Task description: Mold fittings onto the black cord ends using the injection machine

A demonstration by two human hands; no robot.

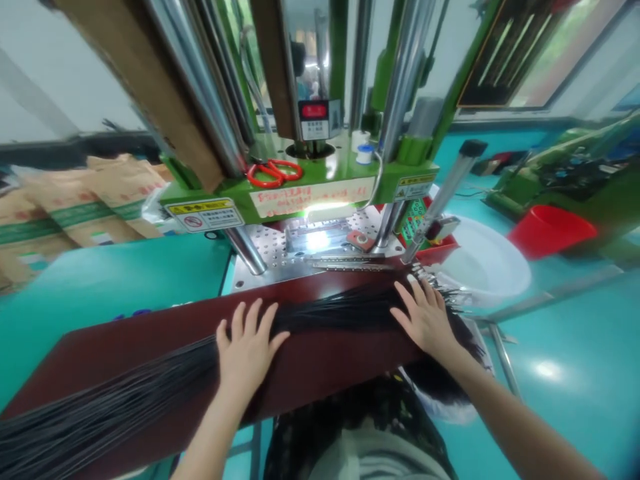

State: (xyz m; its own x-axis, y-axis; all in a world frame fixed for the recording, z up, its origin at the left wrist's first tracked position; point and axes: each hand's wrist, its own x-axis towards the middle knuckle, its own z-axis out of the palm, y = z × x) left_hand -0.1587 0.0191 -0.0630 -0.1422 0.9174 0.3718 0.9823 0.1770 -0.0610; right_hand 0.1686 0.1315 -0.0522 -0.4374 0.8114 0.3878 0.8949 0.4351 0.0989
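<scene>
Black insulated wires (150,380) in one long bundle lie across the dark red board (320,363), fanning out past its lower-left corner. Metal terminals (440,283) on the wires' right ends sit just past the board's right edge, beside a white plastic basin (483,263); basin contents can't be told from here. L hand (247,350) lies flat on the bundle, palm down, fingers spread. R hand (425,317) same, flat on the bundle nr the terminals. Both open, resting on the wires, no pinch or closed grip on anything. Behind the board: perforated steel plate (270,257) of a green press machine (320,193), w/ 2 long metal strips (350,263) on it. 1 pr red-handled scissors (274,172) & 1 white spool (365,155) sit on the machine's green deck. Off to the right, 1 red tub (553,230). Far left, approx 3 tan paper sacks (80,207), stacked.
</scene>
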